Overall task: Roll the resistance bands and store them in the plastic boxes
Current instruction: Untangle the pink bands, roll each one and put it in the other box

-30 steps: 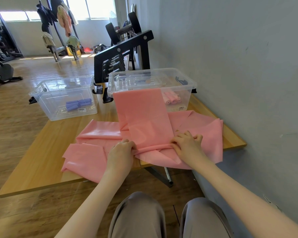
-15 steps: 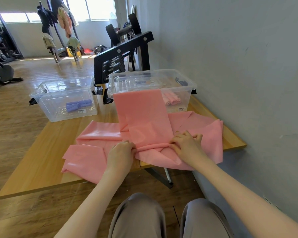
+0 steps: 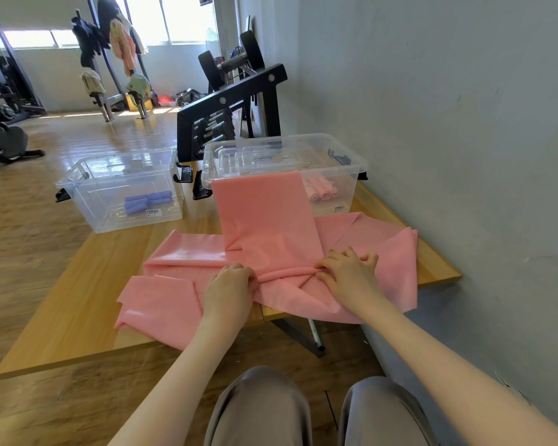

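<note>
Two clear plastic boxes stand at the far side of the wooden table [image 3: 78,304], well apart from the hands. The left box [image 3: 123,191] has no lid on it and holds purple rolled bands [image 3: 149,201] on its floor (I count about three, though they lie packed together and the exact number is hard to tell). Black latch clips hang at the ends of both boxes. The right box [image 3: 335,175] has a clear lid resting across its top and holds pink rolled bands [image 3: 322,192] against its front wall, roughly three, partly hidden behind the draped sheet.

One long pink resistance band [image 3: 264,226] lies spread over the near half of the table. Its far end is draped up against the front of the right box, its middle runs down toward the person, and loose folded sections fan out to the left and right, with the near edges hanging over the table's front rim.

The left hand [image 3: 227,292] sits at the left side of the band's near end, fingers curled down and gripping the gathered edge. The right hand [image 3: 347,273] grips the same bunched edge on its right side, fingers curled over the material. Between the two hands the band is twisted into a narrow, creased roll. Two knees in grey trousers [image 3: 258,410] show below the table edge.
</note>
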